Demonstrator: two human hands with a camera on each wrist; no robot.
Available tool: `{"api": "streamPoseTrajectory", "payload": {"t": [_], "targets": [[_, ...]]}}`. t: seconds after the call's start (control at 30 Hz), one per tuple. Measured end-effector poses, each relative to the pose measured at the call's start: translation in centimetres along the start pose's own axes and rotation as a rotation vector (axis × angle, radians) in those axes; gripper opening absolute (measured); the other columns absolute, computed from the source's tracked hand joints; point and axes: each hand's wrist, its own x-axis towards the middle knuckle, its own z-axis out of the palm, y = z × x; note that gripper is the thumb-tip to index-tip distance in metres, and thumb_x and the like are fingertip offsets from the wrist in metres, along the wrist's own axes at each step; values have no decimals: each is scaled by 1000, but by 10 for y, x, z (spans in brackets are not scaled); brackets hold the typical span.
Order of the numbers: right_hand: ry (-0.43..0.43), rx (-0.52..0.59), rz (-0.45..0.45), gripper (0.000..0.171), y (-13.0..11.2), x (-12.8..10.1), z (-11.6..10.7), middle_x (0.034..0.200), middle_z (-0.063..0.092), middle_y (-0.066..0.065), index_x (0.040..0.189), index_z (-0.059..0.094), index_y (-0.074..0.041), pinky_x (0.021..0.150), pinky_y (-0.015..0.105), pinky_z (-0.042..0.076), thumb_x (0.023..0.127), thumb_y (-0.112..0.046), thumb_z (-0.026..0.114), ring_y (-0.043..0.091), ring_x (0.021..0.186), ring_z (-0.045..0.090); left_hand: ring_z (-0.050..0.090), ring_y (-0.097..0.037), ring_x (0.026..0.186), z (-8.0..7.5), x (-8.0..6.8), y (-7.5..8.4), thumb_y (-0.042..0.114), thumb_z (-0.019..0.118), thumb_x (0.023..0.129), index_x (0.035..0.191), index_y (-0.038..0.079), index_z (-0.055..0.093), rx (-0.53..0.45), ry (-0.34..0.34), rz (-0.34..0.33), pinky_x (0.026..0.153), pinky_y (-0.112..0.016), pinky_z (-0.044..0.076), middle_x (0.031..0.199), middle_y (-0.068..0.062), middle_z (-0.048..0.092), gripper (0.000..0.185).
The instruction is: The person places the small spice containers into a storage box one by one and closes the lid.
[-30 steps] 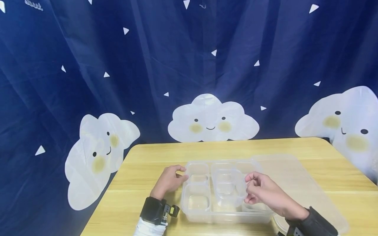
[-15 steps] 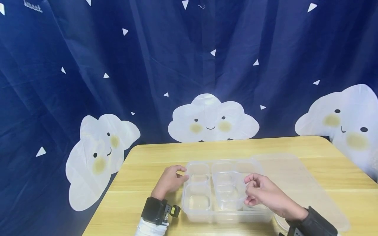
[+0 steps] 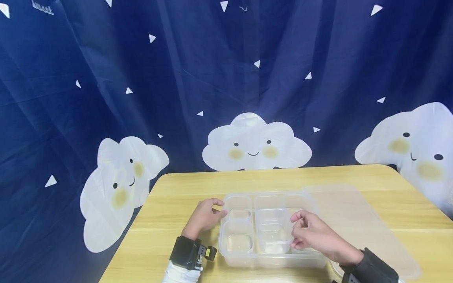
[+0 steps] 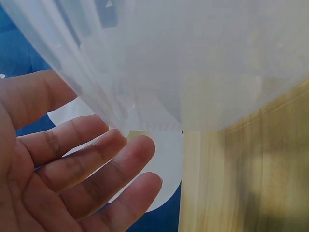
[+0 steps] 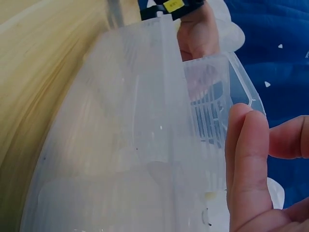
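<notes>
A large clear plastic storage box [image 3: 279, 260] stands on the table, with several smaller clear bins inside. My right hand [image 3: 313, 236] pinches the right rim of one small clear bin [image 3: 273, 248] in the middle of the box. In the right wrist view the right fingers [image 5: 248, 164] and thumb come together at a clear rim. My left hand [image 3: 204, 216] is at the box's far left corner, its fingertips at the rim. The left wrist view shows its fingers [image 4: 137, 154] relaxed and spread beside the translucent wall; the thumb's tip is hidden behind plastic.
A large translucent lid [image 3: 357, 220] lies flat on the wooden table [image 3: 170, 243], right of the box. Part of a rounded clear piece [image 3: 336, 268] shows beneath my right wrist. Behind the table hangs a dark blue curtain [image 3: 184, 94] with cloud prints.
The small bin has gone down and levelled among the other bins in the box. My right hand has shifted slightly left with it; the left hand stays at the corner.
</notes>
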Motion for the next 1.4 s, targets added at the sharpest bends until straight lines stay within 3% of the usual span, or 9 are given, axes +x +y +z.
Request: {"api": "streamPoseTrajectory", "payload": {"t": [0.3,0.47,0.6,0.73,0.9,1.13,1.4], "targets": [[9,-32,8,43,4,4,2,85,48,12,122,32,16,65,36,58,83,3,47,29,72,64,67,-24,93,0,-1,1,24,70,89,118,3,64,-17,2,-9,74,-37,56,117,-19,64,36],[0,-38,-19,39,6,7,2,81,50,11,120,34,11,65,37,58,85,3,48,31,72,65,67,-24,93,-1,1,1,24,70,89,118,3,64,-13,9,-8,75,-38,56,118,-18,64,36],[-23,-40,-47,34,8,10,1,78,51,10,117,40,7,65,39,59,85,5,50,31,72,66,68,-23,91,-2,2,2,23,70,89,118,2,64,-1,13,-6,74,-37,56,118,-19,64,36],[-42,-60,-63,28,11,12,2,76,50,8,111,49,6,64,39,59,84,6,50,30,71,66,67,-18,82,-1,2,2,22,70,89,118,2,63,3,13,-19,67,-33,54,106,-14,68,36],[-54,-110,-90,21,14,12,3,74,50,7,105,53,5,62,36,59,84,6,51,28,69,66,66,-14,73,1,2,3,19,71,88,118,0,63,-23,14,-29,62,-31,53,91,-8,69,36],[-71,-165,-91,19,17,13,2,72,52,6,101,53,3,55,33,57,82,5,52,24,61,63,67,-14,72,4,2,0,14,72,85,118,0,62,-43,15,-34,65,-32,54,91,-10,70,36],[-146,-266,-155,18,15,17,-3,68,52,3,98,53,0,49,27,51,81,5,53,17,52,59,67,-15,66,4,1,3,10,70,85,119,0,62,-60,17,-59,66,-35,54,91,-11,70,36]]}}
